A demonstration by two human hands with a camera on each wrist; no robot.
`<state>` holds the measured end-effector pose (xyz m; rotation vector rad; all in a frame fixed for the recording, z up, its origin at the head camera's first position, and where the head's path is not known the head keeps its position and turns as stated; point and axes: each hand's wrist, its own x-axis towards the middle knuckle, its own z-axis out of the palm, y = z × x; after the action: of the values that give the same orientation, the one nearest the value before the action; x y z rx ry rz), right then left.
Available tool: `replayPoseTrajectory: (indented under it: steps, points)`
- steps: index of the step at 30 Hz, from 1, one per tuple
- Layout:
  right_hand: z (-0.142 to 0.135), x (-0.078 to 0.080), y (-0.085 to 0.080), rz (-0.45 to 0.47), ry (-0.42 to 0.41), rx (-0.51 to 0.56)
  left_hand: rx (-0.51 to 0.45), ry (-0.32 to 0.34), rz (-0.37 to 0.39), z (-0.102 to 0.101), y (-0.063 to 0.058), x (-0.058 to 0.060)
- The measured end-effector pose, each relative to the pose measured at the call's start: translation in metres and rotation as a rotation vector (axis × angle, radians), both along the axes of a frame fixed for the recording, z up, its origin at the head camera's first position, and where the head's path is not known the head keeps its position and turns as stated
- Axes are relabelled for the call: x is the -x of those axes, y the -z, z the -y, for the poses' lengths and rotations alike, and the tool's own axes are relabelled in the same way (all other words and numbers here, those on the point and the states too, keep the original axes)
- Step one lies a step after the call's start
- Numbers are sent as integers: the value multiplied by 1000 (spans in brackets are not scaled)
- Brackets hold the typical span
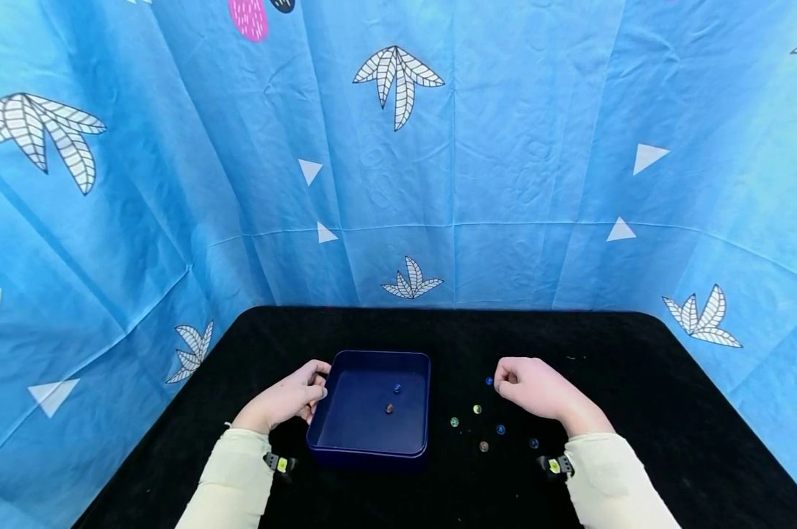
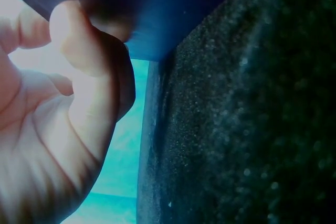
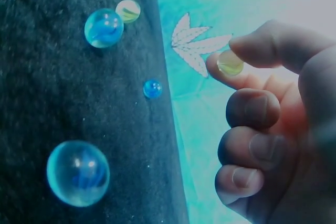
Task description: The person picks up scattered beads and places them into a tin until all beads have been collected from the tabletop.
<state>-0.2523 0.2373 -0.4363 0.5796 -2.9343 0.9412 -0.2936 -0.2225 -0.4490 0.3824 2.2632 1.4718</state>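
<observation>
My right hand [image 1: 540, 386] is above the cloth on the right. In the right wrist view its thumb and index finger pinch a yellow-green marble [image 3: 230, 63], while the other fingers are curled in. With the left hand [image 1: 282, 400] I grip the left side of a dark blue open box [image 1: 368, 450]. A blue marble [image 1: 397, 388] and a brownish marble [image 1: 389, 408] lie inside the box. Between box and right hand, loose marbles are scattered: a green one [image 1: 454, 422], a yellow one [image 1: 477, 409], a brownish one [image 1: 483, 446] and several blue ones [image 1: 500, 430].
Black cloth [image 1: 662, 411] covers the table. Blue patterned curtain [image 1: 504, 162] hangs behind it and along both sides. One blue marble [image 1: 533, 444] lies close to the right wrist, and another [image 1: 489, 381] lies just left of the right fingertips.
</observation>
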Motion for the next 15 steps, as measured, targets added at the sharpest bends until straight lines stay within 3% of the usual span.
replayPoseTrajectory:
  steps: [7, 15]
  points:
    - [13, -3, -3, -46, -41, 27, -2, 1, -1, 1, 2, 0]
    - [48, -4, -5, -64, -88, 30, 5, 2, -11, 0, -1, 0]
